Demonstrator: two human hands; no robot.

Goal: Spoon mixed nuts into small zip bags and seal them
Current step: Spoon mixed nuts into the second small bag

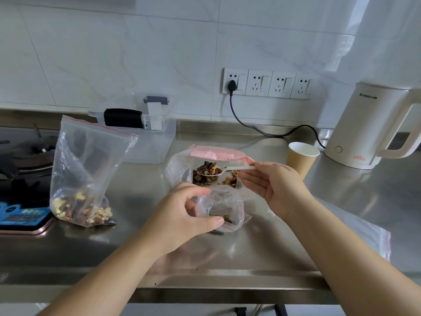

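My left hand (182, 213) grips a small clear zip bag (219, 209) by its mouth and holds it open on the steel counter; a few nuts lie in its bottom. My right hand (271, 181) pinches the handle of a white plastic spoon (224, 171) heaped with mixed nuts. The spoon hovers just over a larger open bag of nuts (205, 165) with a pink zip strip, behind the small bag. Another large zip bag (84, 179) with nuts in its bottom stands upright at the left.
A clear plastic box (145, 135) sits behind the bags. A paper cup (301, 158) and a cream electric kettle (373, 126) stand at the right, its black cord running to the wall sockets. A gas hob (22, 156) is at left. Flat spare zip bags (355, 233) lie under my right forearm.
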